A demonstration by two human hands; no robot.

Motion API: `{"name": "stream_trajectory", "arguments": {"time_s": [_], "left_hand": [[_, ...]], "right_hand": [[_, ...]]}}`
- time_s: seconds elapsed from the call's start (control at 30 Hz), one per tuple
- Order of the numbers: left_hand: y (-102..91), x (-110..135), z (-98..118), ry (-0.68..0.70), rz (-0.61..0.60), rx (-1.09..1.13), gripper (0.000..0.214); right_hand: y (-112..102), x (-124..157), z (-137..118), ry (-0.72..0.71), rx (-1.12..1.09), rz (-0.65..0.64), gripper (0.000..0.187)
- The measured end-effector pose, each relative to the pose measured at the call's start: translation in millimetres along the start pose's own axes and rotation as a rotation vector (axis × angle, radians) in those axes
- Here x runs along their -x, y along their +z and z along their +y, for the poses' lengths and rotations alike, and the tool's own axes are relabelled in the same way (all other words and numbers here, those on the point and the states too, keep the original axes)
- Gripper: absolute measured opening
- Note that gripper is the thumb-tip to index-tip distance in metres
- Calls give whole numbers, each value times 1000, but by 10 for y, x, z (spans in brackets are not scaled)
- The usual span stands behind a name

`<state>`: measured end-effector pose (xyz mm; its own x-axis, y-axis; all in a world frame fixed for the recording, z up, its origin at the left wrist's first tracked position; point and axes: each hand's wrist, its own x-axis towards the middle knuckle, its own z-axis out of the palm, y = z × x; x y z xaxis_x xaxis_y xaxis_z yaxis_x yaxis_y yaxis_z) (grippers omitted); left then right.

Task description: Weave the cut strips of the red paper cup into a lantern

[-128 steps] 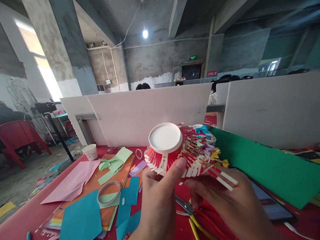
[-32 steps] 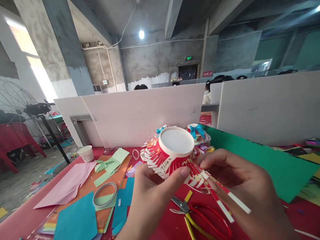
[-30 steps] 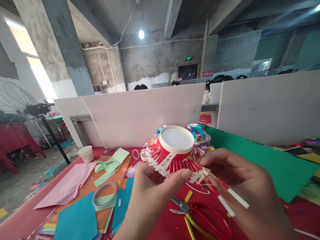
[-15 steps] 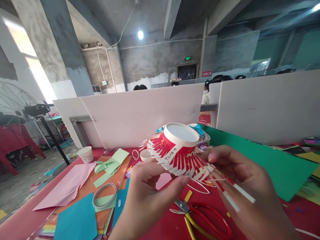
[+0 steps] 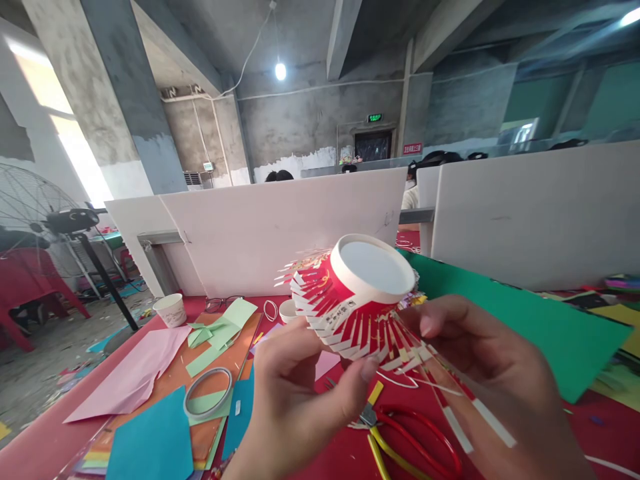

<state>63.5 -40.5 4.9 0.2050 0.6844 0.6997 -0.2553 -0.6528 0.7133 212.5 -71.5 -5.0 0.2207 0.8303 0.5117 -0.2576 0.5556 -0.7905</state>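
Two bare hands work one cut paper cup (image 5: 353, 303), base upward, just off view's centre toward five o'clock. Left hand (image 5: 303, 393), at cup's seven o'clock, curled about fringe (image 5: 373, 330). Right hand (image 5: 485, 353), at four, appears to pinch base of long strips (image 5: 493, 423). Likely risks: hard pull tearing thin strips; tight left grip creasing fringe; loose grip dropping cup onto scissors (image 5: 369, 417) at six.

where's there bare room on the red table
Mostly bare red cloth shows between the left hand and yellow handle, and in front of the green board, right of the right hand, among scraps. The left side is crowded: colored papers, tape roll, paper cup.
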Motion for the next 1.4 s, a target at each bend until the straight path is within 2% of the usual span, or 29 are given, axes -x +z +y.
{"name": "stream_trajectory", "arguments": {"time_s": [0.23,0.4,0.47,0.53,0.63,0.73,0.83,0.93,1.07,1.17,1.27,1.4], "left_hand": [[116,44,-33,-64,136,68,22],[251,65,-30,-95,206,76,14],[325,77,-27,-120,284,115,14],[400,89,-20,-162,410,166,16],[464,95,-6,-231,474,240,17],[440,82,2,-233,383,243,13],[373,50,2,-185,296,187,13],[331,8,-5,-250,221,272,10],[334,-30,-21,-344,126,389,25],[360,-19,-15,-344,149,446,20],[395,14,19,-387,200,521,13],[431,37,47,-435,241,613,9]], "right_hand": [[105,20,-32,-57,94,88,27],[146,53,-124,96,113,115,23],[152,58,-134,109,172,149,20],[153,65,-123,84,239,231,19],[152,83,-90,34,301,277,13],[166,106,-66,42,279,300,12],[194,121,-57,115,180,303,11],[204,116,-58,148,146,248,12],[164,91,-71,116,198,200,11],[126,72,-77,-29,285,142,8],[108,49,-70,-169,232,81,16],[103,24,-51,-162,161,77,17]]}}
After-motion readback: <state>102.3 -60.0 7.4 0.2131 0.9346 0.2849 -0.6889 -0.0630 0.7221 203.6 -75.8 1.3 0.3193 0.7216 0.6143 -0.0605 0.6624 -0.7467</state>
